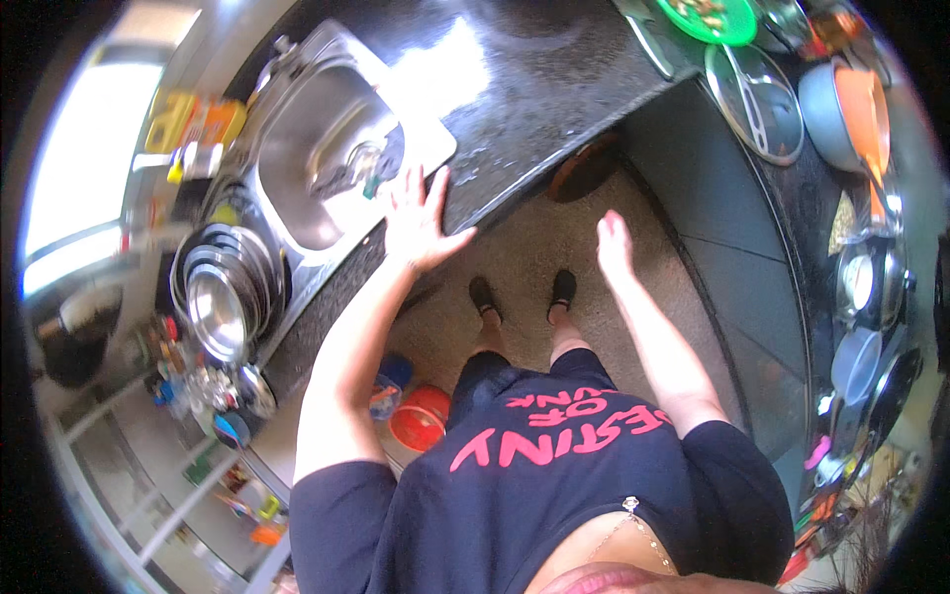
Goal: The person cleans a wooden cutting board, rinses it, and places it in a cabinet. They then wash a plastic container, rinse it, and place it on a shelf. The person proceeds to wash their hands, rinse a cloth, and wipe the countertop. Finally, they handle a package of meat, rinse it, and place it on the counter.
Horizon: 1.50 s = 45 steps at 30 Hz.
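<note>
My left hand [419, 223] is spread palm down with its fingers apart, over the sink's near corner and the edge of the black stone countertop [519, 148]. Whether it touches the surface is hard to tell. Just past its fingertips lies the stainless steel sink [297, 141], with the bright basin holding a drain and a small green item [371, 185]. My right hand [614, 245] hangs above the floor, away from the counters. It is seen edge-on, so its finger posture is unclear, and nothing shows in it.
Nested steel bowls [219, 304] stand left of the sink, below a yellow container [197, 122]. A green plastic dish [709, 22] with food pieces, a glass lid [757, 104] and a pot [827, 119] line the right counter. A red bucket [421, 419] is on the floor.
</note>
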Each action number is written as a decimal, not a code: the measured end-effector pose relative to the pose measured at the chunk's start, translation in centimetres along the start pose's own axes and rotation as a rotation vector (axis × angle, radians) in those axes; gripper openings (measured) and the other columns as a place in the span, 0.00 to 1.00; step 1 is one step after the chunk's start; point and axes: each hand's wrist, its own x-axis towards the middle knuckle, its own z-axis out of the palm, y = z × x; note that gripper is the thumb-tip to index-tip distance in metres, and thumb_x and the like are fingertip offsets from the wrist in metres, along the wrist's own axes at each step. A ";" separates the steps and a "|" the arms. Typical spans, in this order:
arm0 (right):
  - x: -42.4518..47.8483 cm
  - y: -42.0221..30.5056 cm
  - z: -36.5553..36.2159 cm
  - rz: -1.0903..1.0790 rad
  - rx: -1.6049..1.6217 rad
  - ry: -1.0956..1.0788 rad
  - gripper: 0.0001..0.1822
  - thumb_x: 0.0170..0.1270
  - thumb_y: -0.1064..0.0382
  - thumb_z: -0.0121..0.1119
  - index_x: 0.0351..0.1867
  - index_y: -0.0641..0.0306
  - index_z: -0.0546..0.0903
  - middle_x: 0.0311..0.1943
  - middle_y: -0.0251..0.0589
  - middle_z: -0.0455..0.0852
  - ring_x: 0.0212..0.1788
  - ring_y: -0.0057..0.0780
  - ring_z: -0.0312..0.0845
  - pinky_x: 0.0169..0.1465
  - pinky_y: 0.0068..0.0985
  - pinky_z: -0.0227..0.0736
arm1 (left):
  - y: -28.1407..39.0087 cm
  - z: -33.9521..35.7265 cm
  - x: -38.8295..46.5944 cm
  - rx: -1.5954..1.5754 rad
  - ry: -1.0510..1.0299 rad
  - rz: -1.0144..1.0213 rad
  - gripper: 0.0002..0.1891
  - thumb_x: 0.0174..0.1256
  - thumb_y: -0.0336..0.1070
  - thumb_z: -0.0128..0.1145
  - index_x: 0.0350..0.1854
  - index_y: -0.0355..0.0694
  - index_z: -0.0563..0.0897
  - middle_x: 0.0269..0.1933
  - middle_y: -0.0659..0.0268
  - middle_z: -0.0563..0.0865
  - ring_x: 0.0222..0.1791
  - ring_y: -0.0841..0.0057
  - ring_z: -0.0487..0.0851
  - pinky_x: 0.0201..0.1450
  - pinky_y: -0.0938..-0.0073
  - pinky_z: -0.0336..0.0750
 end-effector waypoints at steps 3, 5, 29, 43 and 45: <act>2.4 -15.1 -4.2 -0.332 -0.109 -0.050 0.20 0.64 0.60 0.50 0.56 0.65 0.70 0.53 0.51 0.72 0.55 0.42 0.70 0.58 0.32 0.65 | -0.3 -0.4 -1.0 -0.080 -0.007 -0.052 0.50 0.44 0.67 0.56 0.69 0.47 0.54 0.70 0.46 0.47 0.71 0.52 0.42 0.67 0.42 0.38; 2.8 -20.1 -3.5 -0.550 -0.173 -0.073 0.22 0.64 0.59 0.51 0.58 0.66 0.69 0.57 0.52 0.68 0.61 0.45 0.63 0.64 0.33 0.57 | -0.2 -0.3 -0.4 -0.154 -0.035 -0.030 0.50 0.45 0.69 0.54 0.69 0.48 0.53 0.70 0.46 0.47 0.71 0.52 0.43 0.67 0.42 0.38; 3.5 -37.2 6.4 -0.697 -0.543 -0.635 0.18 0.61 0.55 0.54 0.49 0.63 0.78 0.48 0.47 0.80 0.50 0.41 0.76 0.54 0.30 0.69 | -13.3 -2.8 -12.2 -0.926 0.314 -0.331 0.15 0.58 0.39 0.56 0.47 0.38 0.80 0.40 0.55 0.84 0.40 0.67 0.82 0.46 0.70 0.74; 4.7 -51.0 38.1 -1.231 -0.161 -0.769 0.28 0.60 0.52 0.55 0.58 0.63 0.68 0.59 0.53 0.68 0.60 0.45 0.66 0.60 0.35 0.62 | -11.0 -2.8 -15.3 -0.987 0.386 -0.680 0.15 0.58 0.35 0.55 0.46 0.35 0.79 0.45 0.54 0.82 0.47 0.63 0.80 0.52 0.70 0.73; 6.1 -51.3 41.9 -1.386 -0.077 -0.695 0.28 0.61 0.52 0.54 0.61 0.60 0.67 0.61 0.50 0.67 0.61 0.42 0.65 0.61 0.34 0.62 | -10.7 -3.5 -15.3 -1.012 0.435 -0.707 0.14 0.58 0.35 0.55 0.44 0.35 0.80 0.44 0.54 0.82 0.45 0.62 0.81 0.49 0.69 0.74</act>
